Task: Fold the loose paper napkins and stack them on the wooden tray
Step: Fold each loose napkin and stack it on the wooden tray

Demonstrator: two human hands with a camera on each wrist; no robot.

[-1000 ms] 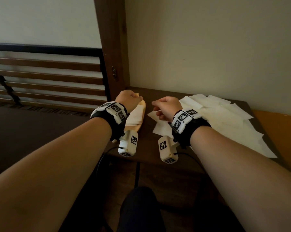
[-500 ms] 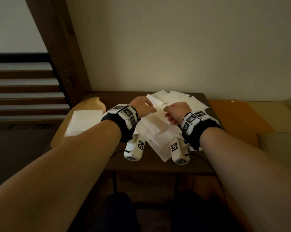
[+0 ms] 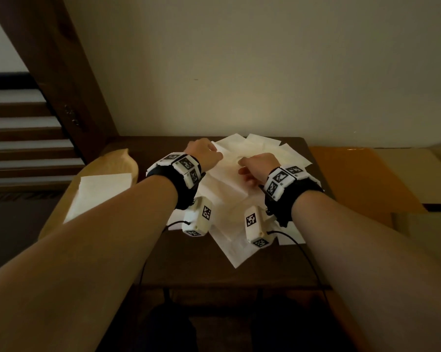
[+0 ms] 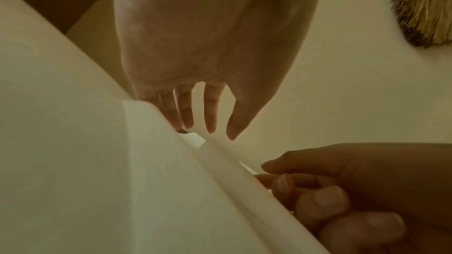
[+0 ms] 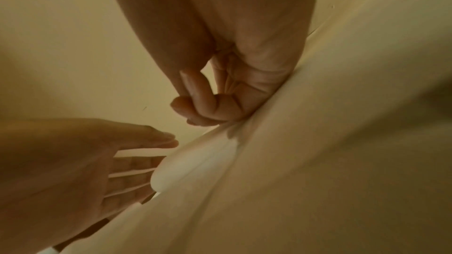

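Observation:
Loose white napkins lie in a fanned pile on the middle of the dark table. My right hand is over the pile; its curled fingertips pinch a raised edge of the top napkin. My left hand is beside it at the pile's far left, with straight fingers just above the same lifted sheet. At the table's left end the wooden tray holds a stack of folded napkins.
The dark table stands against a pale wall. To its right lies an orange surface. A dark wooden post and slatted rails rise at the left. Cables hang from both wrist cameras over the table's front edge.
Both hands have moved from the tray end to the loose pile. The left hand has come off the folded stack, and the right hand has pinched up a napkin edge.

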